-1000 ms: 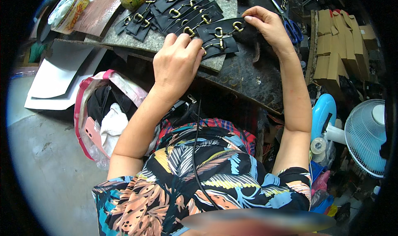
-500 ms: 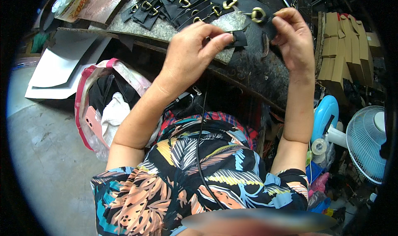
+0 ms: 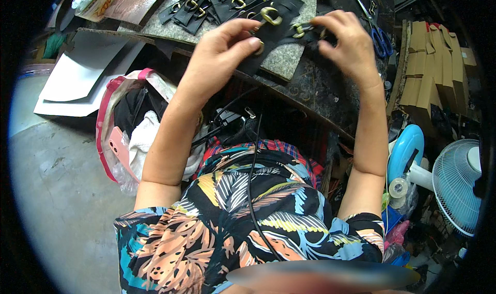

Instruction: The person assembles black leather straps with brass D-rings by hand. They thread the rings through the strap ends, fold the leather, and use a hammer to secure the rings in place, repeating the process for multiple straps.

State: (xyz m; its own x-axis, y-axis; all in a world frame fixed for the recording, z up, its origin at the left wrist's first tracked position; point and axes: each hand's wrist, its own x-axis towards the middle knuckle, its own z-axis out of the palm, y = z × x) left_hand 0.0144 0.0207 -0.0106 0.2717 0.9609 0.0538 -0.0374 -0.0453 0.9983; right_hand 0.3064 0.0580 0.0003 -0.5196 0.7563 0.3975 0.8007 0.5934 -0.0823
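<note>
At the edge of the workbench, my left hand point(image 3: 219, 56) is closed in a pinch on a black leather strap point(image 3: 254, 61). A brass ring shows by its fingertips. Beside it lies a wider black leather piece point(image 3: 287, 5), with a large brass D-ring point(image 3: 270, 16) near that hand. To the right, my right hand point(image 3: 349, 46) pinches a strap with a brass buckle point(image 3: 298, 31); its fingers partly hide the strap. Several black leather tabs with brass rings point(image 3: 192, 5) lie beyond my left hand on a grey stone slab point(image 3: 284, 61).
Blue-handled scissors point(image 3: 381, 41) lie right of my right hand. White sheets point(image 3: 77, 74) jut from the bench's left side. Below them stands a pink-edged bag point(image 3: 103, 134) with a cloth and phone. Cardboard pieces point(image 3: 426, 69) and a fan point(image 3: 457, 185) stand at right.
My left hand has moved slightly left and down, my right hand slightly left with its fingers turned inward. The brass-ringed leather between them has shifted left, and the scissors have come into fuller view.
</note>
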